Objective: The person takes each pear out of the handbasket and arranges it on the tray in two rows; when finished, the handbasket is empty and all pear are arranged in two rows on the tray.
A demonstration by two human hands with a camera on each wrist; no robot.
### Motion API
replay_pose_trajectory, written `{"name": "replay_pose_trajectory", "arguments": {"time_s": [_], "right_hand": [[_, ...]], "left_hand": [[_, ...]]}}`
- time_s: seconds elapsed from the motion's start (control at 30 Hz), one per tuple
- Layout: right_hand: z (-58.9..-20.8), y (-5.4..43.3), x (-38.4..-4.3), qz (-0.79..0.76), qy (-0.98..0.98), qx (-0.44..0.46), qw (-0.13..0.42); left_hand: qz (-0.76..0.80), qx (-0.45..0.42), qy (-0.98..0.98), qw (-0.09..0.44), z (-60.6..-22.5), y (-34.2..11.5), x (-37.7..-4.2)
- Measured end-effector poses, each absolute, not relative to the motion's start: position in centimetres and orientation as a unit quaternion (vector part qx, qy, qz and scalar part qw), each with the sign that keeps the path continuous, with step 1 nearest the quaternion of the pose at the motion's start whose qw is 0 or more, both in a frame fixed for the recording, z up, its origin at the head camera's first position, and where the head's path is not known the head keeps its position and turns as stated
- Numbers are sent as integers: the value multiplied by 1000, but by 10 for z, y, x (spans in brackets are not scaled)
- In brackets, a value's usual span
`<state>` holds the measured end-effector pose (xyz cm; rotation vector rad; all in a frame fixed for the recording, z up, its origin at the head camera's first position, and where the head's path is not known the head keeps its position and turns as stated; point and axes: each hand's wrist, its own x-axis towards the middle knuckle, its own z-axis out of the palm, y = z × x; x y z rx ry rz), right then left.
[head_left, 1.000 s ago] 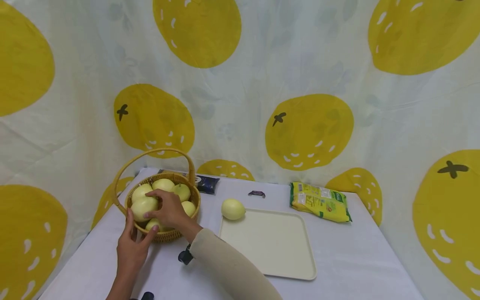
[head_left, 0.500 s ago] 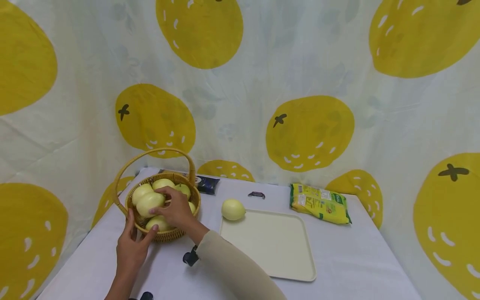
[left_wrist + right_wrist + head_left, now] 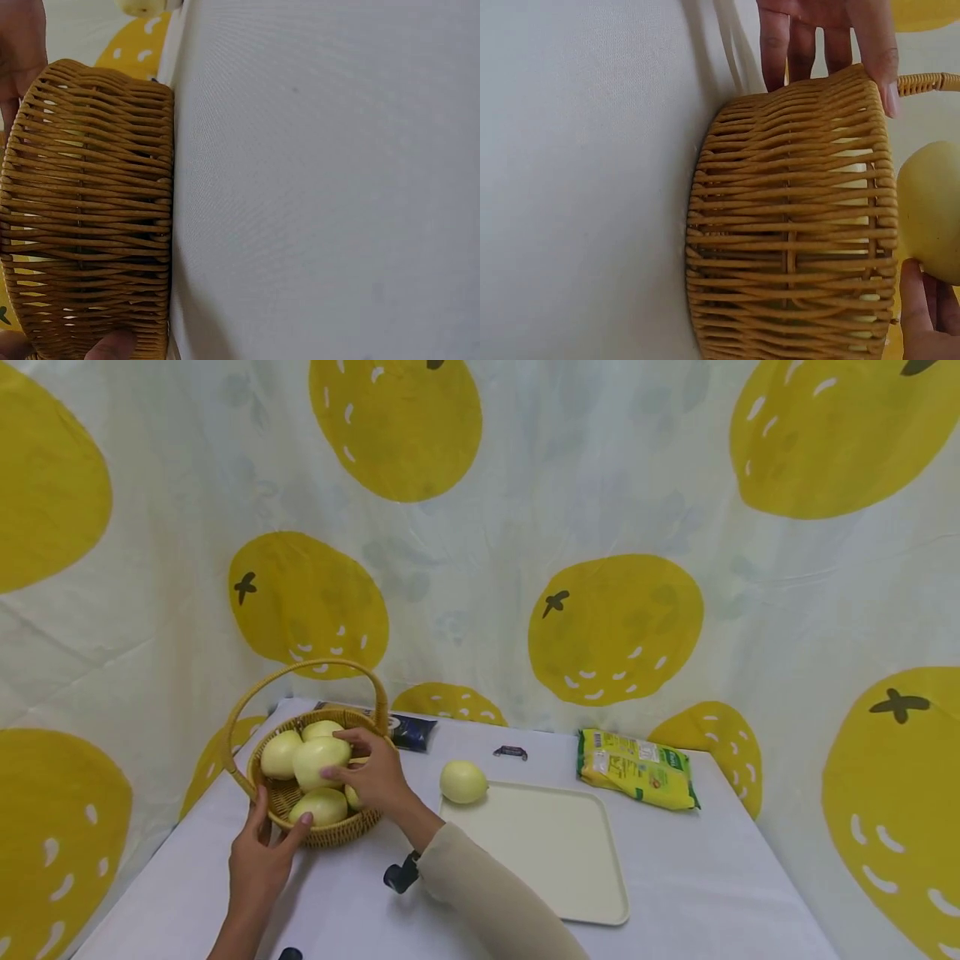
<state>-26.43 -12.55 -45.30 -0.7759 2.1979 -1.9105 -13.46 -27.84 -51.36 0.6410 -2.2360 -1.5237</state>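
Toward the left of the head view, the right hand [image 3: 381, 768] pinches a pale yellow-green fruit [image 3: 321, 763] between thumb and fingertips, over the opening of the wicker basket [image 3: 337, 837]. The thumb sits on the near side and the fingers reach across the top, a hold that probably suits something smooth and round, since it keeps the palm out of the way of the neighbouring fruits [image 3: 318, 808].

The left hand [image 3: 261, 856], lower left, rests against the basket's near left side. Its fingers are apart and fairly straight along the outer wall, with the thumb at the rim, as the right wrist view shows; it seems to be steadying the basket while the other hand works inside. The arched handle [image 3: 324, 664] rises toward the back of the basket, leaving the near side accessible to both arms.

Right of centre on the bench [image 3: 697, 877] lies a cream tray [image 3: 547, 856], with a single fruit [image 3: 462, 782] at its upper left corner; whether that one sits on the rim or just behind it, I cannot tell. A yellow packet [image 3: 637, 768] lies farther right, apart from the tray
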Motion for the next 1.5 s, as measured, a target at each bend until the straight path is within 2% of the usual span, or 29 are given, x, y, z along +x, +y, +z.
{"name": "replay_pose_trajectory", "arguments": {"time_s": [0.4,0.8,1.5], "right_hand": [[-457,-99,-271,-669,693,-260,69],[-454,-49,-278,-643,728,-237,15],[-461,41,-286,-661,733,-161,-8]], "left_hand": [[-544,238,-788,161,-514,-276,-133],[-540,243,-791,153,-515,-277,-134],[-530,253,-796,148,-513,-279,-133]]}}
